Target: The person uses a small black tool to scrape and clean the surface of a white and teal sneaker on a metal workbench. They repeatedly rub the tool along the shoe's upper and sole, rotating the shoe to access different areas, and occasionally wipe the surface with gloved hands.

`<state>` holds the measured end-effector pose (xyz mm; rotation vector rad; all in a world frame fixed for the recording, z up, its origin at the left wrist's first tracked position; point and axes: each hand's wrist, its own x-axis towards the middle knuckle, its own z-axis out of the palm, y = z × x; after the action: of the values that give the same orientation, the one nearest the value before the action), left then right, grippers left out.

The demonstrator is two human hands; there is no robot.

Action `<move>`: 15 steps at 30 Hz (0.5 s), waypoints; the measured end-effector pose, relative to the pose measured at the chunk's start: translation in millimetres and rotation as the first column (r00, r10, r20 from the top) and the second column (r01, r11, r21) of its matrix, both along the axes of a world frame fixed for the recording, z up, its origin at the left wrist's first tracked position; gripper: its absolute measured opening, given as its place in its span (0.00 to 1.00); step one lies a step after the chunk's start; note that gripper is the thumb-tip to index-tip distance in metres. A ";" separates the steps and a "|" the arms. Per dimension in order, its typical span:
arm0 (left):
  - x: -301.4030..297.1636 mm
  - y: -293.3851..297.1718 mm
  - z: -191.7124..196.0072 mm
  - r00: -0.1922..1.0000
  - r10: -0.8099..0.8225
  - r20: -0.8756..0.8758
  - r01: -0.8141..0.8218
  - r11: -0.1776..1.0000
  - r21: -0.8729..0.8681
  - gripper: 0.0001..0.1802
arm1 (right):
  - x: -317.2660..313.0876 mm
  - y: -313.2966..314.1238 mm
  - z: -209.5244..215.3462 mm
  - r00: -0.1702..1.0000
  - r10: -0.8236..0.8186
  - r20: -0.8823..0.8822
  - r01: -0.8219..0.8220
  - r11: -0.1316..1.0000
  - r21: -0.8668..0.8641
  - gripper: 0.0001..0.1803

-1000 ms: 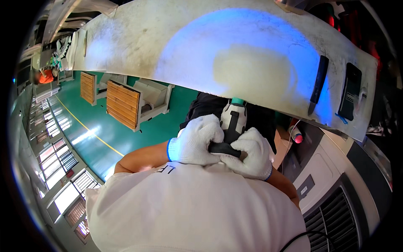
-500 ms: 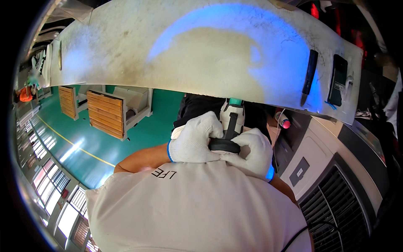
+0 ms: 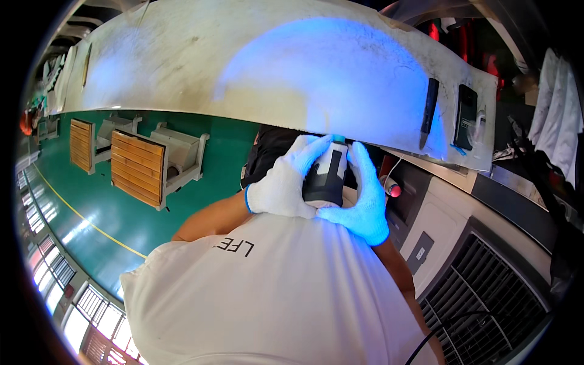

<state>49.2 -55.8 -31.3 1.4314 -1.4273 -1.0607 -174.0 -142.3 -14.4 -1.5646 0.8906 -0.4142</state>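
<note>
Close to my body, just below the near edge of the worktable [image 3: 176, 76], both my hands hold what looks like a shoe, white and black with a teal end pointing toward the table. White knit gloves cover both hands. My left hand [image 3: 280, 185] is closed along its left side, thumb toward the teal end. On the other side, my right hand [image 3: 365, 204] cups it, with a finger along the side and others by the near end. The shoe's black, rounded part [image 3: 322, 193] faces me. Its underside is hidden.
Blue light falls across the table. A black-handled knife [image 3: 430, 112], a dark phone [image 3: 466, 115] and a small clear item [image 3: 480, 125] lie at its right end. Slatted wooden carts [image 3: 137, 170] stand on the green floor. A vented grey machine [image 3: 480, 298] is at my right.
My hands have shifted their hold, the right one opening wider around the shoe, which has turned and tilted. Blue light now falls on the gloves. The view has shifted slightly.
</note>
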 end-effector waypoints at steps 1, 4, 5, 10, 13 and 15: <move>-1.3 -4.0 4.6 1.000 0.013 -0.025 -0.014 0.999 -0.043 0.71 | 1.8 -4.1 1.5 1.000 0.026 0.013 -0.025 0.998 -0.058 0.74; -2.7 -1.3 39.3 0.997 0.053 0.061 -0.040 0.981 -0.191 0.65 | 4.4 -2.8 37.1 0.998 0.052 0.036 -0.044 0.983 -0.178 0.72; -2.2 1.5 57.4 0.992 0.065 0.112 -0.026 0.947 -0.321 0.64 | 8.3 4.9 72.6 0.996 0.046 0.080 -0.028 0.977 -0.211 0.68; -17.4 -20.3 108.3 0.951 0.217 0.221 0.029 0.648 -0.761 0.60 | -5.1 -30.2 126.5 0.920 0.292 0.260 -0.173 0.901 -0.398 0.61; -13.7 -46.4 91.0 0.927 0.214 0.309 0.084 0.684 -0.724 0.68 | 1.8 -31.8 94.8 0.983 0.109 0.149 0.019 0.742 -0.670 0.73; -15.3 -49.2 96.7 0.960 0.139 0.241 0.086 0.676 -0.732 0.69 | -3.7 -38.2 94.8 0.950 0.228 0.211 -0.025 0.735 -0.678 0.74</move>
<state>33.9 -105.0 65.3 0.9916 -1.7505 -0.1617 -177.7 -180.5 80.4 -2.1413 0.4044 -0.9099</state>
